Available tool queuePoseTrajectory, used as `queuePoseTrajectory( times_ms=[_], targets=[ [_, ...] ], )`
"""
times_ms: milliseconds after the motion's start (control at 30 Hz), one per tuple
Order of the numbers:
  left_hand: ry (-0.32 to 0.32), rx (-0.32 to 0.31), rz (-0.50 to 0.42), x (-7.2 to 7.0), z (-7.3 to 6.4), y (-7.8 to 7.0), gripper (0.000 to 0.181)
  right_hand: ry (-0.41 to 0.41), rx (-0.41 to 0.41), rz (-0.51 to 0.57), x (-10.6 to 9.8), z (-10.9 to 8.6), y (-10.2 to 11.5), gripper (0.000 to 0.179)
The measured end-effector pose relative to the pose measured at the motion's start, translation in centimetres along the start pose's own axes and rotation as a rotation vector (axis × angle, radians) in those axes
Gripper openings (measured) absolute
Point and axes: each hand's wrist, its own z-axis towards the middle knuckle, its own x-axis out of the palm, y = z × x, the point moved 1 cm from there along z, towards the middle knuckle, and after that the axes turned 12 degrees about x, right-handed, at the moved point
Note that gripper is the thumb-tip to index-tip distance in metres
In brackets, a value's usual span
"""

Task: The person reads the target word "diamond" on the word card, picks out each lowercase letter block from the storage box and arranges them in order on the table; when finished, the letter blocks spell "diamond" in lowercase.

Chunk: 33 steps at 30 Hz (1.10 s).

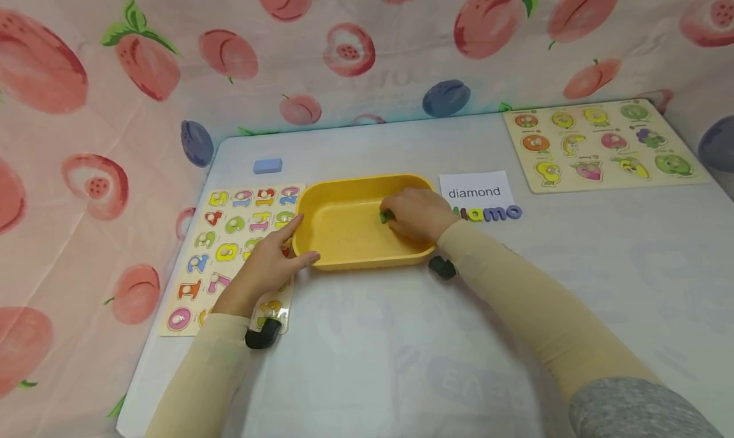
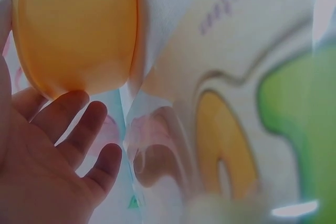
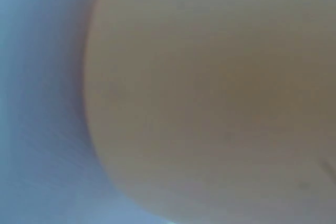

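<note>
A yellow tray (image 1: 344, 234) stands at the middle of the table. Inside its right half my right hand (image 1: 415, 213) pinches a small green piece (image 1: 387, 215), mostly hidden by the fingers. At the tray's left end my left hand (image 1: 268, 266) rests against the rim, thumb and fingers spread. The left wrist view has the fingers (image 2: 68, 111) of that hand loosely extended at the tray's wall (image 2: 79, 35). Right of the tray lies a white card (image 1: 476, 189) reading "diamond". Colourful letters (image 1: 493, 213) line its lower edge, some behind the right wrist. The right wrist view is a blur of the tray's side.
Under the left hand lies a number puzzle board (image 1: 195, 259), partly beneath the tray's left end. A blue block (image 1: 267, 166) sits at the back left. The fruit puzzle board (image 1: 608, 145) is at the back right. Fruit-printed cloth (image 1: 275, 62) hangs behind the table.
</note>
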Motion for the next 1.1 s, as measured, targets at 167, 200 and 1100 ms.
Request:
queuePoseTrajectory(
  times_ms=[167,200,1100],
  targets=[
    [0.0,-0.004,0.001,0.08,-0.01,-0.01,0.094,0.037,-0.001,-0.007,-0.04,0.05,0.0,0.013],
    [-0.001,-0.006,0.001,0.08,-0.02,0.0,0.094,0.042,0.0,-0.004,-0.02,0.06,0.0,0.013],
    [-0.007,-0.003,0.003,0.04,-0.02,0.04,0.094,0.023,-0.034,-0.018,-0.03,-0.17,0.06,0.019]
  ],
)
